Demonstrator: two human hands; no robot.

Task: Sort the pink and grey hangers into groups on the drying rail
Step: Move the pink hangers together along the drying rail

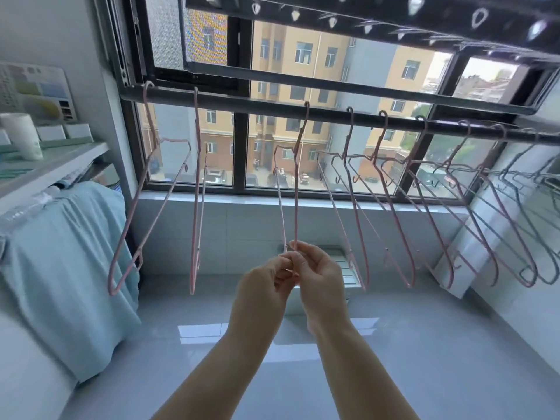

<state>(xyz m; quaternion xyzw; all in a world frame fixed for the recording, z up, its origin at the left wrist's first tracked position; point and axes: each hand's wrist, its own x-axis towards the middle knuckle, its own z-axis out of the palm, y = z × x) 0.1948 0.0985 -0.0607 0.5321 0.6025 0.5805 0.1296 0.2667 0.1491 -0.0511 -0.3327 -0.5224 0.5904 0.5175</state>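
The window point(241, 153) fills most of your view, and the drying rail point(248, 105) crosses in front of it from the left wall to the far right.

At the left end of the rail, two pink hangers point(135, 207) hang by themselves with a gap after them. That part looks sorted.

To the right of centre, more pink ones hang close together, and thin grey wires seem to run between them. The grey hangers point(545, 281) are clearest at the far right end. I can't tell exactly how many of each colour overlap there, so I judge that stretch still needs separating.

You are working on the centre pink hanger point(296, 192). Its hook is over the rail, and it hangs well apart from the left pair.

Your left hand point(266, 286) and right hand point(318, 277) meet at its lower end. The fingers of both hands are curled, pinching the wire.
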